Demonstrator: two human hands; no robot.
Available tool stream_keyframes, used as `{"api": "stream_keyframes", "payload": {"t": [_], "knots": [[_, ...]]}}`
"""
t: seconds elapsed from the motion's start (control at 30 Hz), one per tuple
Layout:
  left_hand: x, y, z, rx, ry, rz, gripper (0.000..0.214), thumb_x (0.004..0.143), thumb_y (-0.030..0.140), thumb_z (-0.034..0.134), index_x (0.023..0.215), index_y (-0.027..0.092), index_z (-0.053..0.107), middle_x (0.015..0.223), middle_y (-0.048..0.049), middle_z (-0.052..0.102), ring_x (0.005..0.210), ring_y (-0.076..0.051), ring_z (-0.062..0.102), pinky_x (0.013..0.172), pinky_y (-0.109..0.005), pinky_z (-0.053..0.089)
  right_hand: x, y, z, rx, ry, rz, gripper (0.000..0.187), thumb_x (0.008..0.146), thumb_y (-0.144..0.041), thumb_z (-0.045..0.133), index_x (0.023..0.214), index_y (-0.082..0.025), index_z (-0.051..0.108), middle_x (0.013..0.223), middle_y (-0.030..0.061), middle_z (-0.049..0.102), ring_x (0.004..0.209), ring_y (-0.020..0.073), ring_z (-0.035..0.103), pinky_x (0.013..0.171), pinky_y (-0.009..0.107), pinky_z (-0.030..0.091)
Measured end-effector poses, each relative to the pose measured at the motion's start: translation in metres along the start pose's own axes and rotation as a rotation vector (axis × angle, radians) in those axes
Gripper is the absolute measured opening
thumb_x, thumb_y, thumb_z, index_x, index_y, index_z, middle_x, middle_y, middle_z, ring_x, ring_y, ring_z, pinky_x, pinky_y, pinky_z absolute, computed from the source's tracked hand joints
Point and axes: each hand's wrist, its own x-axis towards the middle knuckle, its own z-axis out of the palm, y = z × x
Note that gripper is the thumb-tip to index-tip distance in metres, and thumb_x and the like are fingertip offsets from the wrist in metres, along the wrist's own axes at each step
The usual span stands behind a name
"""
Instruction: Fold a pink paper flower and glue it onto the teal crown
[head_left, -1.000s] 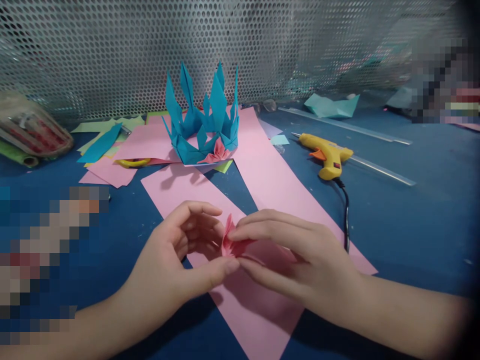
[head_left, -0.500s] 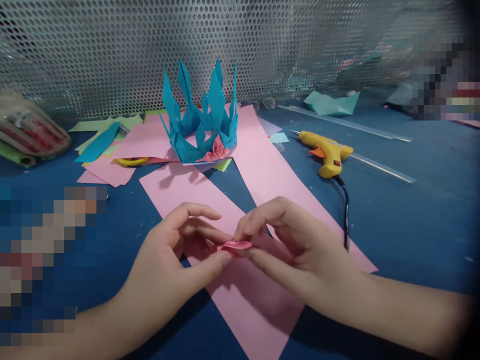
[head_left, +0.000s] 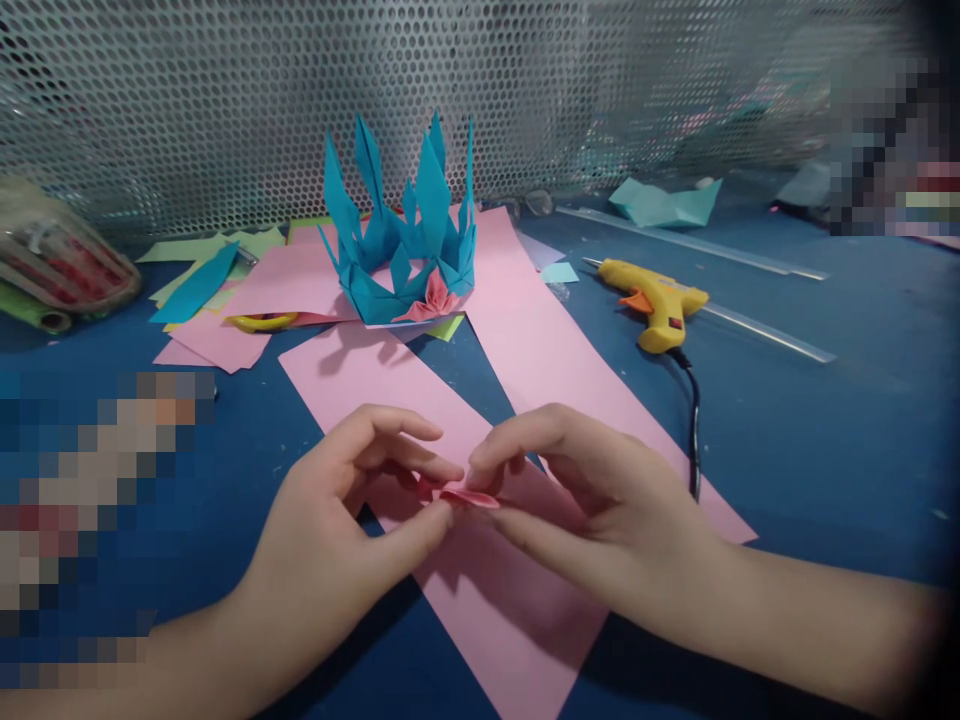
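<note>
A small folded piece of pink paper (head_left: 471, 495) is pinched between my two hands, above a long pink paper strip (head_left: 517, 600). My left hand (head_left: 360, 495) grips its left end with thumb and fingers. At its right end, the thumb and bent fingers of my right hand (head_left: 592, 500) are closed on it. Fingers hide part of the folds. Behind my hands stands a blue folded-paper crown (head_left: 397, 300) with tall pointed tips, bearing a pink paper flower (head_left: 435, 297) low on its front.
A yellow glue gun (head_left: 652, 300) lies at the right, its black cord (head_left: 694, 420) running toward me. Clear glue sticks (head_left: 772, 335) lie beyond it. Paper scraps (head_left: 217, 340) and a plastic container (head_left: 60, 245) are at the left. A perforated metal panel (head_left: 262, 110) rises behind.
The pink paper piece has tilted slightly, its right end lower. My thumbs and fingers have shifted a little on it. The crown and the glue gun stay put.
</note>
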Motion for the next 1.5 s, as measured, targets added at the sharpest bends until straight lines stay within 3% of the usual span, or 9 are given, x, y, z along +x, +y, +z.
{"api": "stream_keyframes", "payload": {"t": [0.27, 0.5, 0.73, 0.93, 1.03, 1.17, 1.37, 1.5], "knots": [[-0.0010, -0.0019, 0.0043, 0.168, 0.127, 0.014, 0.029, 0.067, 0.023, 0.075, 0.092, 0.024, 0.062, 0.073, 0.0016, 0.072, 0.074, -0.020, 0.073, 0.063, -0.026, 0.059, 0.0028, -0.0058, -0.0024, -0.111, -0.065, 0.049, 0.015, 0.085, -0.007, 0.063, 0.090, -0.021, 0.063, 0.084, -0.0030, 0.072, 0.076, 0.0066, 0.067, 0.071, 0.015, 0.053], [-0.0008, -0.0012, 0.0067, 0.256, 0.145, 0.065, 0.028, 0.069, 0.027, 0.075, 0.095, 0.025, 0.062, 0.072, 0.0017, 0.072, 0.076, -0.020, 0.073, 0.066, -0.028, 0.059, 0.0026, -0.0043, -0.0027, -0.096, -0.090, 0.134, 0.012, 0.085, -0.013, 0.065, 0.090, -0.024, 0.068, 0.087, -0.0031, 0.075, 0.079, 0.0101, 0.070, 0.074, 0.020, 0.054], [-0.0018, -0.0031, 0.0011, 0.258, 0.092, 0.170, 0.030, 0.071, 0.020, 0.074, 0.095, 0.032, 0.060, 0.074, 0.0113, 0.074, 0.074, -0.008, 0.072, 0.070, -0.014, 0.054, 0.0043, -0.0042, -0.0006, -0.043, -0.064, 0.258, 0.014, 0.084, -0.009, 0.062, 0.082, -0.022, 0.068, 0.081, -0.0027, 0.073, 0.075, 0.0090, 0.067, 0.070, 0.017, 0.052], [-0.0021, -0.0050, -0.0009, 0.189, 0.003, 0.160, 0.030, 0.072, 0.016, 0.075, 0.092, 0.034, 0.061, 0.076, 0.0141, 0.072, 0.073, -0.005, 0.070, 0.068, -0.009, 0.053, 0.0017, 0.0000, 0.0025, 0.151, -0.018, 0.363, 0.016, 0.084, -0.012, 0.064, 0.090, -0.023, 0.054, 0.079, -0.0056, 0.065, 0.073, 0.0088, 0.064, 0.065, 0.019, 0.051], [-0.0027, -0.0073, -0.0019, 0.173, -0.016, 0.136, 0.027, 0.073, 0.018, 0.075, 0.091, 0.034, 0.063, 0.079, 0.0124, 0.070, 0.074, -0.006, 0.070, 0.066, -0.010, 0.055, 0.0007, 0.0015, 0.0031, 0.163, 0.021, 0.370, 0.019, 0.082, -0.012, 0.065, 0.086, -0.024, 0.050, 0.075, -0.0072, 0.061, 0.068, 0.0078, 0.061, 0.059, 0.018, 0.049], [-0.0018, -0.0093, -0.0018, 0.139, 0.001, 0.084, 0.018, 0.076, 0.022, 0.074, 0.088, 0.032, 0.064, 0.077, 0.0103, 0.070, 0.071, -0.008, 0.070, 0.061, -0.012, 0.056, 0.0023, -0.0010, 0.0019, 0.103, -0.008, 0.372, 0.015, 0.081, -0.008, 0.062, 0.079, -0.022, 0.061, 0.076, -0.0049, 0.067, 0.071, 0.0083, 0.064, 0.064, 0.018, 0.050], [-0.0015, -0.0057, 0.0019, 0.183, 0.022, 0.059, 0.003, 0.077, 0.026, 0.070, 0.078, 0.025, 0.067, 0.069, 0.0044, 0.071, 0.064, -0.014, 0.071, 0.058, -0.020, 0.057, 0.0039, -0.0026, -0.0010, -0.033, -0.043, 0.327, 0.012, 0.084, -0.013, 0.063, 0.083, -0.022, 0.071, 0.082, -0.0018, 0.073, 0.075, 0.0113, 0.068, 0.069, 0.020, 0.053], [0.0022, -0.0021, 0.0050, 0.217, 0.100, 0.018, 0.016, 0.074, 0.038, 0.073, 0.081, 0.023, 0.069, 0.064, 0.0004, 0.070, 0.067, -0.020, 0.072, 0.057, -0.026, 0.059, 0.0044, 0.0002, -0.0025, -0.100, -0.059, 0.280, 0.017, 0.087, -0.012, 0.059, 0.088, -0.022, 0.073, 0.083, -0.0008, 0.073, 0.075, 0.0100, 0.067, 0.066, 0.018, 0.052]]}}
